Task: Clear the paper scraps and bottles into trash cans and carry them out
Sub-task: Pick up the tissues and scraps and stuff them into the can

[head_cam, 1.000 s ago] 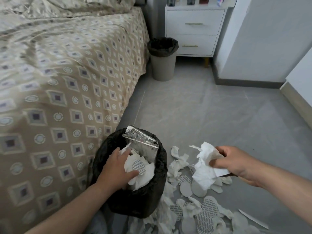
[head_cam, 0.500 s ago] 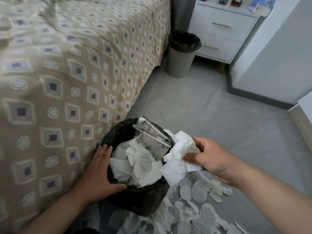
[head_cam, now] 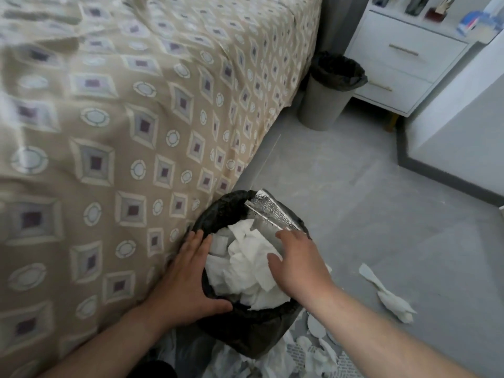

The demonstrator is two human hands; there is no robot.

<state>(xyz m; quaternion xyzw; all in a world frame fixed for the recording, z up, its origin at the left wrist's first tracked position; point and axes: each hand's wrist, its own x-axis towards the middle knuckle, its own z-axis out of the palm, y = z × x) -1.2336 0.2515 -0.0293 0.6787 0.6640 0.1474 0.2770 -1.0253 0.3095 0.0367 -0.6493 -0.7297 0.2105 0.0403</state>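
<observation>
A trash can with a black liner (head_cam: 253, 331) stands on the floor against the bed, heaped with white paper scraps (head_cam: 245, 268). A silvery foil wrapper (head_cam: 270, 211) sticks up at its far rim. My left hand (head_cam: 188, 279) rests on the can's left rim, fingers straight and thumb along the near rim. My right hand (head_cam: 297, 260) lies flat over the right side of the can, pressing on the paper with spread fingers. More paper scraps (head_cam: 316, 356) lie on the floor by the can's base, and a single torn paper strip (head_cam: 387, 296) lies to the right.
A bed with a beige patterned cover (head_cam: 122, 132) fills the left. A second grey trash can with a black liner (head_cam: 330, 88) stands by a white nightstand (head_cam: 401, 64) holding small items. A white wall corner with dark skirting (head_cam: 447, 170) is on the right.
My right hand carried its wad of paper over the can, let it go inside, and now presses flat on the heap. My left hand stays on the rim. The camera has tilted.
</observation>
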